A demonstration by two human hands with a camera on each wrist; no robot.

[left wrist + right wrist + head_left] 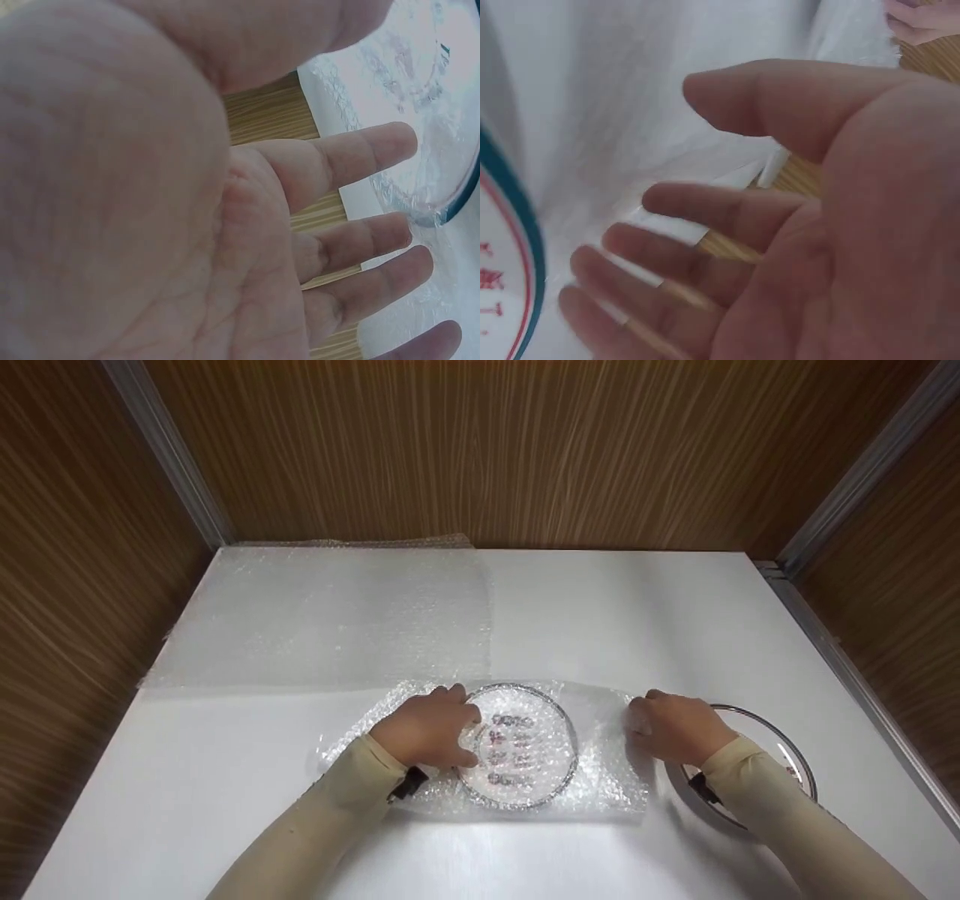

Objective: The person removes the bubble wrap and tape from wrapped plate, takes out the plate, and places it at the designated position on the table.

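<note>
A round plate point(517, 750) with a dark rim and rows of print lies under clear bubble wrap point(611, 757) near the front of the white table. My left hand point(431, 727) rests at the plate's left edge, on the wrap. In the left wrist view its fingers point(371, 154) are spread and lightly bent, beside the teal rim. At the wrap's right end is my right hand point(679, 727). Its thumb and fingers point(697, 206) stand apart in the right wrist view, touching or very near the wrap. A teal-rimmed plate point(499, 277) with red print shows there too.
A second round plate point(765, 735) lies at the right, partly hidden by my right forearm. Another flat bubble wrap sheet point(352, 615) spreads over the back left of the table point(615, 607). Wood-grain panels point(480, 450) enclose the back and both sides.
</note>
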